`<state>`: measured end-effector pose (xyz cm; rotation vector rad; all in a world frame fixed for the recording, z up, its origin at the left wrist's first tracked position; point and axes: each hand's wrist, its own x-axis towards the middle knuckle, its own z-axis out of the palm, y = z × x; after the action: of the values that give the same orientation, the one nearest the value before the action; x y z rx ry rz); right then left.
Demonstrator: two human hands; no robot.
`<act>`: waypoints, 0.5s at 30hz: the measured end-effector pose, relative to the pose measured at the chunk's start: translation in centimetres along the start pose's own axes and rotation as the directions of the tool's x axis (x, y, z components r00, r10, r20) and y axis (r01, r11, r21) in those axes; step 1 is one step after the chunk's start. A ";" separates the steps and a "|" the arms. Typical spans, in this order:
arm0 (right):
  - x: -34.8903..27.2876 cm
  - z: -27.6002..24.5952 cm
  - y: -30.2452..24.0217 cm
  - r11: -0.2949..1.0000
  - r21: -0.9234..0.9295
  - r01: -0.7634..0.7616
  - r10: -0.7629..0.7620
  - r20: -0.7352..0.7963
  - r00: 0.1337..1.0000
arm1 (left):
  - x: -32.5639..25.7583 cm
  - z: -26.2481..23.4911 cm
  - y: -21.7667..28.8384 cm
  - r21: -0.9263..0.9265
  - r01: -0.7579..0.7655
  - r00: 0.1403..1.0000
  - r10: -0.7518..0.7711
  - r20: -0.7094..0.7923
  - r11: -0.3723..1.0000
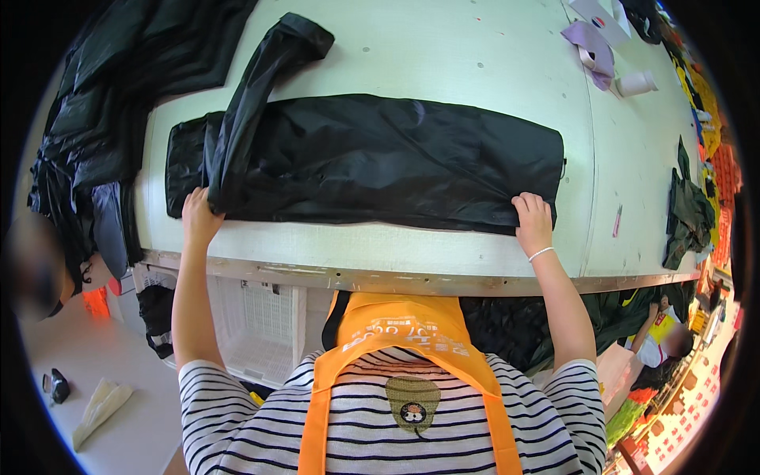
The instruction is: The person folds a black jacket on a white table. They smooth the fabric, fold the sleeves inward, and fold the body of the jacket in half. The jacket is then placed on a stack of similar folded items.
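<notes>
A long black garment (380, 162) of thin shiny cloth lies folded lengthwise across the table in front of me. One sleeve-like strip (257, 95) crosses its left end and stretches away past the far edge. My left hand (201, 215) is closed on the near left edge, where the strip meets the fold. Over at the near right corner, my right hand (533, 218) has its fingers bent down and closed on the cloth. Both thumbs are partly hidden.
Stacked black garments (119, 87) cover the table's far left. At the back right are a purple cloth (590, 51) and a white roll (636, 83). A small pink tool (617, 222) and a dark garment (687, 210) lie farther right. A white crate (253, 324) stands below the table edge.
</notes>
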<state>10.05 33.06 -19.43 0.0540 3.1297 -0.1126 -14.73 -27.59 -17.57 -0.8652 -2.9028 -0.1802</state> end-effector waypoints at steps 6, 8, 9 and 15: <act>-0.9 1.3 1.1 0.997 -0.077 -0.024 0.023 -0.019 1.000 | -2.5 6.7 1.1 -0.223 0.535 0.844 -0.527 0.097 0.815; -1.9 1.0 2.3 0.991 -0.122 -0.049 0.057 0.063 0.996 | -4.0 6.3 2.8 -0.211 0.540 0.842 -0.522 0.137 0.815; -2.1 0.7 2.6 0.985 -0.152 -0.078 0.098 0.130 0.987 | -4.6 6.1 4.0 -0.213 0.540 0.842 -0.520 0.145 0.814; 8.9 -8.8 0.4 0.984 -0.046 -0.171 0.122 0.873 0.471 | -6.9 4.2 10.1 -0.289 0.487 0.873 -0.457 0.169 0.824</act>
<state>1.12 34.38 -10.75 0.1974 2.0484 -0.1514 -3.78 -22.31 -21.83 -0.1518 -3.1721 -0.6925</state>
